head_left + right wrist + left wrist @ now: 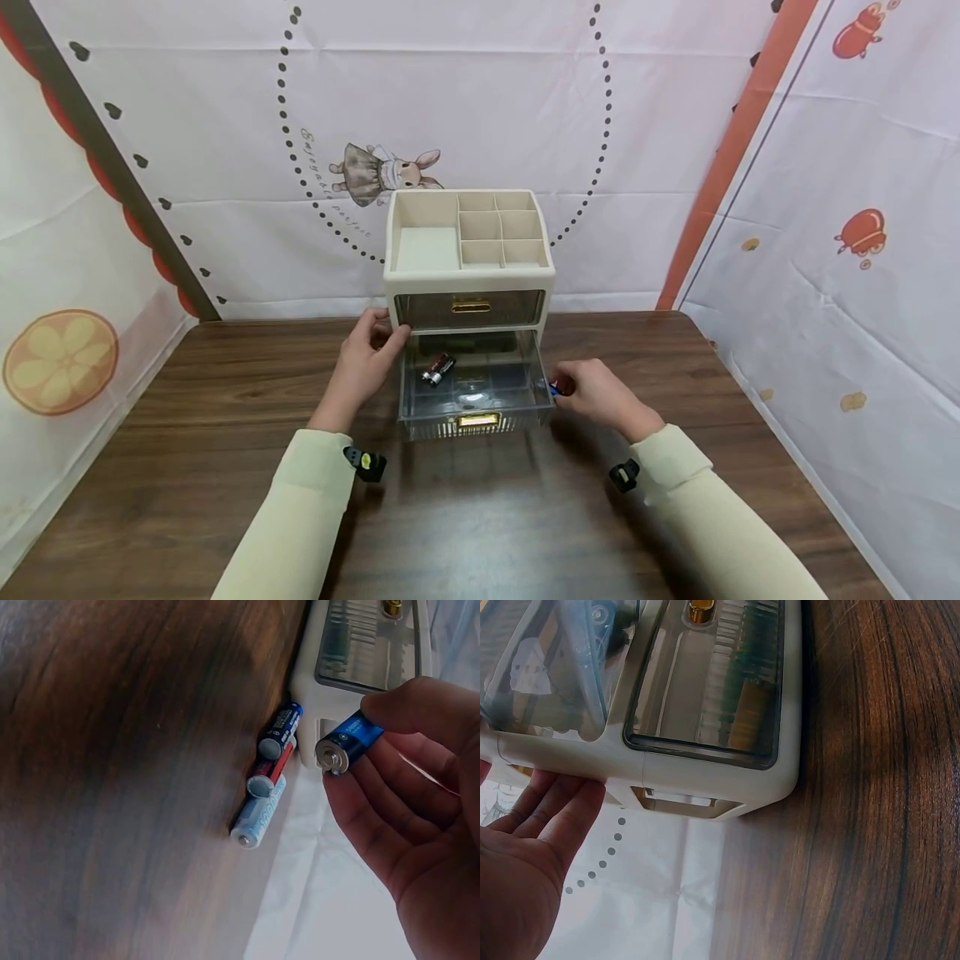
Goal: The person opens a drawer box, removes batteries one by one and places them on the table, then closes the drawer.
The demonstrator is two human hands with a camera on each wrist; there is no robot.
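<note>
A cream desktop drawer organizer (468,282) stands on the table, its clear lower drawer (510,412) pulled out. Two batteries (438,369) lie inside that drawer. My left hand (363,362) holds the organizer's left side, thumb at the front edge; in the left wrist view its fingers (574,814) lie along the side wall. My right hand (600,393) is just right of the open drawer, pinching a blue battery (349,742) between thumb and fingers. Three more batteries, dark blue (280,731), red and black (270,769) and pale blue-white (259,816), lie on the table beside the organizer.
Above the open drawer is a closed drawer (468,308) with a gold handle. The organizer's top (427,250) has several compartments. Another closed drawer (705,682) near the table holds greenish and brown things. A printed white cloth (480,108) hangs behind the wooden table (247,392).
</note>
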